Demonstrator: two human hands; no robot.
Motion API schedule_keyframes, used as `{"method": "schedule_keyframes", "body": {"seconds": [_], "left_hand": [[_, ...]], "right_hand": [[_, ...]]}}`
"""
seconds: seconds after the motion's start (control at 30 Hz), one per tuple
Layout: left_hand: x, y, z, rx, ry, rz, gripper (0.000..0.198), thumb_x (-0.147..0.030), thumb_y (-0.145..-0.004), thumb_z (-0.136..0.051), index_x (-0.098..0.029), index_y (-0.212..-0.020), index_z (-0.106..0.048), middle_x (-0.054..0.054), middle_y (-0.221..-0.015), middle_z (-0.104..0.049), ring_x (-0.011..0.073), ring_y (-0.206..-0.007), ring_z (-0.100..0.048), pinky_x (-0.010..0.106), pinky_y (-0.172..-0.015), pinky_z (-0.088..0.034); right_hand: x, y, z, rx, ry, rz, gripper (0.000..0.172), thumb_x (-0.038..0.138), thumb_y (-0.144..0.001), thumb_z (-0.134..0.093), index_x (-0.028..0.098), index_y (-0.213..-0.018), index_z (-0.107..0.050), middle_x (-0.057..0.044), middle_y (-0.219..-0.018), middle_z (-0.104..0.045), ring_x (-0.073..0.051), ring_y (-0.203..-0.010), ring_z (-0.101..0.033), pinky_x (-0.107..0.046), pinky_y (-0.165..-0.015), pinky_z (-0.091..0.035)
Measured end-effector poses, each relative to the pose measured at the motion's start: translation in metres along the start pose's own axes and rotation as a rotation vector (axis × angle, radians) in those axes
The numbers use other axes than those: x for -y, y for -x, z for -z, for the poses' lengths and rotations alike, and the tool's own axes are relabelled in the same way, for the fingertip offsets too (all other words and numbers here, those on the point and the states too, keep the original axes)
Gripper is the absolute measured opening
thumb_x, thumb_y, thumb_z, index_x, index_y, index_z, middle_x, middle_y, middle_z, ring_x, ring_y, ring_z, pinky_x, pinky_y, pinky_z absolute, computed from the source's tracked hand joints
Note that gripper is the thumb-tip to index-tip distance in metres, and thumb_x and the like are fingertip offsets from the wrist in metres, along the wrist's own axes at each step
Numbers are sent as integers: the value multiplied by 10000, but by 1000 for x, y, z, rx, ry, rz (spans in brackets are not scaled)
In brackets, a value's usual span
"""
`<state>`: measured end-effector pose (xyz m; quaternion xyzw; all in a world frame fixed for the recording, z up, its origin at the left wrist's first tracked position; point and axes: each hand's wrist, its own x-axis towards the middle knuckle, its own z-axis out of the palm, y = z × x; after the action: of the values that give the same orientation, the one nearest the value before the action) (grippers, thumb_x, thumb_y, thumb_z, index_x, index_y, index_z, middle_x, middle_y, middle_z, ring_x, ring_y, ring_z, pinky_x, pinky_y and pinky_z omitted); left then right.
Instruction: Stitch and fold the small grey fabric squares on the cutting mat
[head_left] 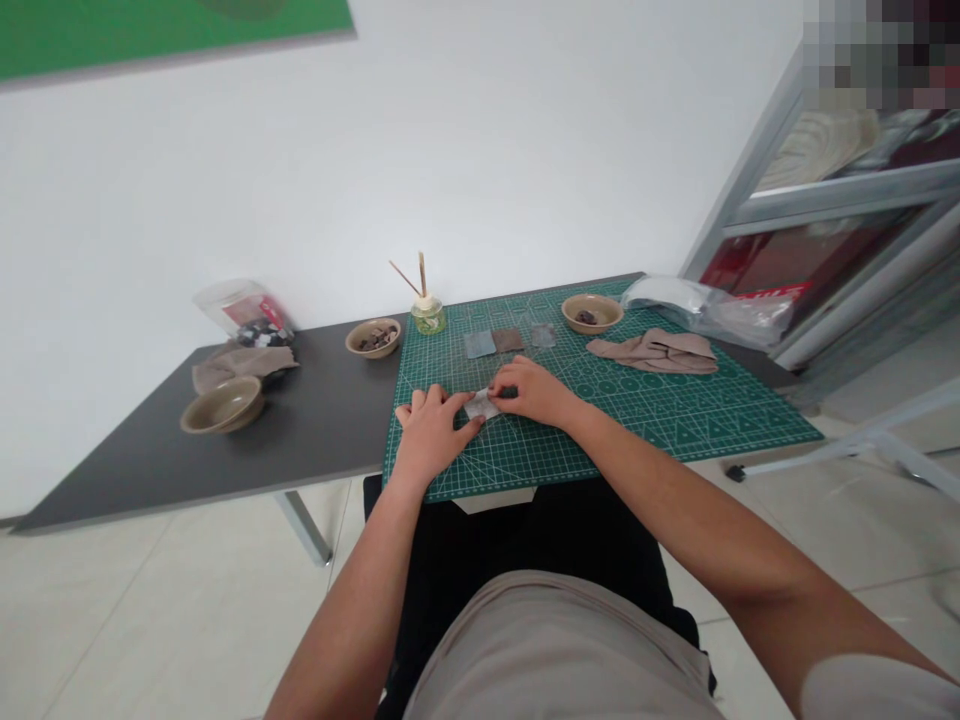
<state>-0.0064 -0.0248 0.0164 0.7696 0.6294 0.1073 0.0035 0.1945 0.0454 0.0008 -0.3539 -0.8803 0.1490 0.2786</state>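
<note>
A small pale grey square (481, 405), thin and cloth-like, lies on the green cutting mat (570, 450) between my hands. My left hand (433, 430) has thumb and index finger at its left end, the other fingers spread on the mat. With fingertips pinched together, my right hand (534, 393) grips the square's right end. Whether anything else is in that pinch is hidden. Just beyond lie a blue-grey square (479, 345), a brown square (508, 340) and a see-through square (544, 335), side by side.
A bowl of brownish chips (373, 338) and a reed diffuser (429, 315) stand behind. At right are a bowl with few dark pieces (592, 313), a brown cloth (656, 352) and plastic bags (712, 308). An olive bowl (223, 405), cloth (244, 366) and clear bag (251, 315) sit left.
</note>
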Motion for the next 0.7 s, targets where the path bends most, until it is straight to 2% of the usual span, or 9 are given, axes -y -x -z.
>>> {"method": "schedule_keyframes", "body": {"seconds": [0.2, 0.4, 0.57, 0.7], "left_hand": [[1, 1, -1, -10, 2, -1, 429, -546, -905, -539, -359, -1279, -636, 92, -1104, -572, 308, -1044, -483, 457, -882, -359], [1, 0, -1, -10, 7, -4, 427, -549, -906, -535, -367, -1279, -634, 88, -1095, -571, 305, -1034, -480, 463, -885, -358], [1, 0, -1, -16, 10, -9, 429, -549, -903, -541, -370, -1281, -634, 89, -1096, -569, 306, -1039, -477, 458, -884, -356], [0, 0, -1, -17, 6, -5, 432, -557, -901, -538, -370, -1278, -636, 90, -1099, -568, 311, -1045, -475, 458, -878, -355]], "right_hand": [[-5, 4, 3, -5, -67, -2, 96, 156, -746, -757, 203, -729, -676, -1, -850, -722, -184, -823, -583, -350, -857, -411], [-5, -2, 1, -8, -2, -29, 59, 178, -823, -705, 200, -769, -697, -30, -909, -736, -199, -872, -590, -382, -899, -397], [-1, 3, 4, 27, -61, 15, 77, 160, -767, -733, 209, -740, -680, -5, -872, -723, -183, -827, -576, -348, -855, -415], [-7, 0, 1, -9, -15, -1, 83, 166, -772, -731, 198, -732, -666, -18, -868, -718, -190, -844, -591, -357, -860, -407]]}}
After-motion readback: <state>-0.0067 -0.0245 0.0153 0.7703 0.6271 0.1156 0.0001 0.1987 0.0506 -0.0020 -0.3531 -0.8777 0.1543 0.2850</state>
